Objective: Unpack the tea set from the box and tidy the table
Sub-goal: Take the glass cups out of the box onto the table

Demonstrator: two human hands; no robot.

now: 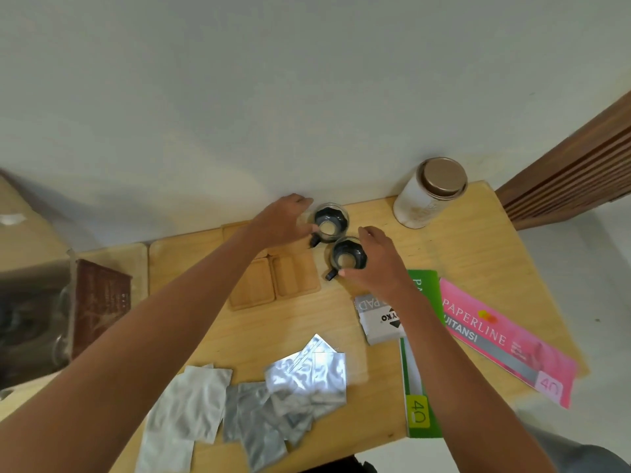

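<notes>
Two glass cups sit just above the middle of the frame, and you have a hand at each. Your left hand point(285, 220) curls around the far cup point(330, 221), fingers wrapped on its left wall; your right hand point(375, 257) closes on the near cup point(348, 256), thumb by its rim near the small black handle.

The main risk, as I judge it, is a clink: the two cups stand almost touching, so if you lift or slide both at once the glass walls could knock and chip. The far cup also sits close to the wall at the back edge of the surface point(478, 240), leaving little room to tip it outward. Mind the wooden coasters point(276, 281) just left of the cups; a cup set half on a raised rim would rock.

Each cup looks clear, with a dark faceted band around the inside and a pale bottom showing through; glass like that is probably slick in a bare grip.

Tidying looks far from done. Silver foil pouches point(273, 394) lie loose at the lower middle, a grey pad point(375, 319) and the green point(418, 370) and pink booklets point(505, 339) crowd the right, a lidded jar point(430, 192) stands at upper right, and the box point(100, 302) waits at the left edge.
</notes>
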